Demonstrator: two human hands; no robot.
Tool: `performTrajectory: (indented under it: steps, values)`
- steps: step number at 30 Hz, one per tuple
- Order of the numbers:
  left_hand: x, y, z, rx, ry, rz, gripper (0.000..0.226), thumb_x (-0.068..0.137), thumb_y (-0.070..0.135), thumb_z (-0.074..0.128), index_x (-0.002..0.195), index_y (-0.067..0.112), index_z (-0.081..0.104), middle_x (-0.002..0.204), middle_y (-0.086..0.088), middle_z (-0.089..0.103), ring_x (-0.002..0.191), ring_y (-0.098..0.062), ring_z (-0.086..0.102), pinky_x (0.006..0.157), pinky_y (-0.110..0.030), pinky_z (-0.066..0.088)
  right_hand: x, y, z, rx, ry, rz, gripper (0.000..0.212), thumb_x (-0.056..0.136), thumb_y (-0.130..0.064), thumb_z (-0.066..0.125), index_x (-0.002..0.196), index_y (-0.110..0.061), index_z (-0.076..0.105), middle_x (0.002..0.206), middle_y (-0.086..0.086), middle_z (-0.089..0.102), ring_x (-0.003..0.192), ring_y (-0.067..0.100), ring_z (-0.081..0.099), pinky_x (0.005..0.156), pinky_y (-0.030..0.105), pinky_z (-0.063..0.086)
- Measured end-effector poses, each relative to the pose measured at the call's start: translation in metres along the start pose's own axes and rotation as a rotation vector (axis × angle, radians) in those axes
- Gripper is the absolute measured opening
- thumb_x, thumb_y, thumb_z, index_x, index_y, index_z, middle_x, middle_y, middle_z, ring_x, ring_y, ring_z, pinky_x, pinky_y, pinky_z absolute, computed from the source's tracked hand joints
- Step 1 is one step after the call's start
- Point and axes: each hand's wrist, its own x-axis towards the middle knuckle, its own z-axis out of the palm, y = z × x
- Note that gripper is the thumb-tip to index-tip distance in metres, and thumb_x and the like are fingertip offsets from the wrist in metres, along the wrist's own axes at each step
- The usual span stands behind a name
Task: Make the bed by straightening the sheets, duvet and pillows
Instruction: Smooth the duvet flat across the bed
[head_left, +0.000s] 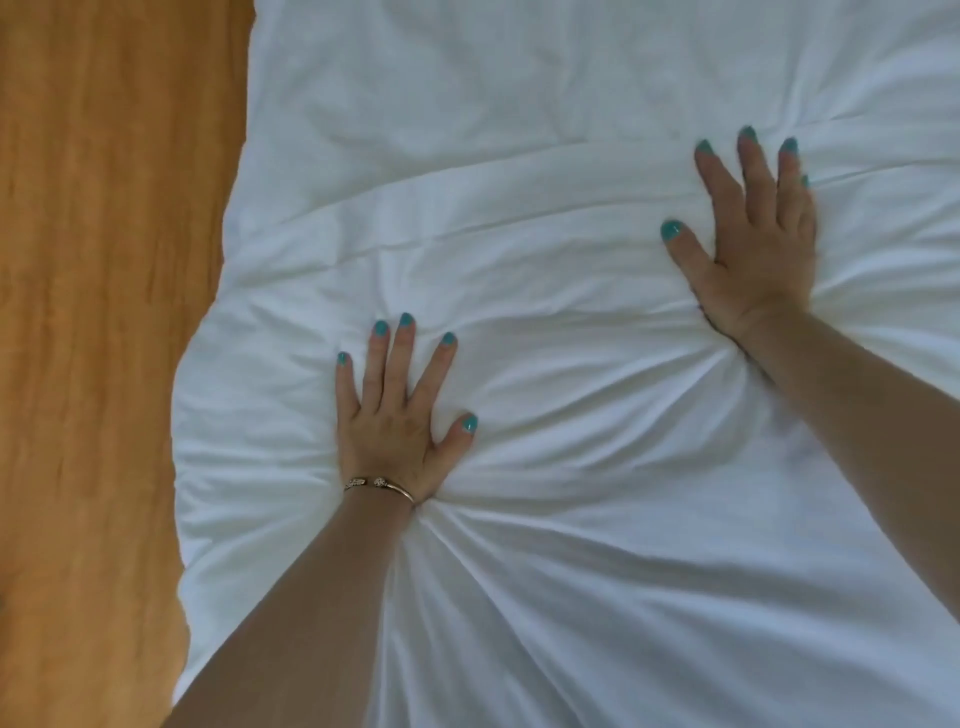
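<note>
White duvet (571, 260): spread across nearly the whole view, soft and puffed, its left edge hanging beside the wooden floor (104, 312); a long fold line runs crosswise above the middle, and creases fan out from under each wrist. Left hand (397, 421): flat on the duvet near its left edge, fingers spread, palm pressed down, gripping nothing; thin bracelet (379, 483) at the wrist. Right hand (758, 244): flat and farther up the bed, well apart from the left, fingers spread likewise, heel sunk into the cloth. Risks, as judged: weight on the heels of both palms bunches the cover into radiating creases, so lifting straight off may leave two dimples rather than a smooth face; pushing unevenly may drag the duvet askew or slide its left edge farther off the bed. Sheets and pillows: not in view.
</note>
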Motion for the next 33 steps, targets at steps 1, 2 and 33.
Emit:
performTrajectory:
  steps: [1,2,33]
  values:
    - [0.000,-0.001,0.003,-0.011,0.026,0.004,0.082,0.081,0.062,0.028,0.148,0.041,-0.016,0.161,-0.001,-0.003,0.146,-0.019,-0.017,0.116,-0.047,-0.012,-0.001,-0.001,-0.002,0.003,-0.004,-0.003,0.068,0.092,-0.067,0.027,0.152,-0.042,0.008,0.164,-0.004,-0.001,0.150,0.028,-0.006,0.120,0.046,-0.001]
    - [0.000,-0.001,0.006,-0.024,0.050,0.008,0.082,0.081,0.061,0.029,0.148,0.042,-0.015,0.160,-0.002,-0.001,0.147,-0.020,-0.016,0.116,-0.047,-0.013,-0.003,-0.002,-0.004,-0.002,0.017,-0.012,0.066,0.094,-0.065,0.027,0.153,-0.039,0.011,0.164,-0.002,0.002,0.150,0.030,-0.003,0.120,0.048,0.001]
    - [-0.007,-0.023,-0.027,-0.276,0.003,0.263,0.072,0.089,0.062,0.024,0.153,0.031,0.013,0.161,-0.008,0.005,0.148,-0.026,-0.005,0.116,-0.051,-0.011,-0.299,-0.286,0.038,0.091,-0.105,0.806,0.076,0.078,-0.084,0.000,0.145,-0.053,-0.018,0.159,-0.014,-0.022,0.145,0.014,-0.027,0.119,0.046,-0.009]
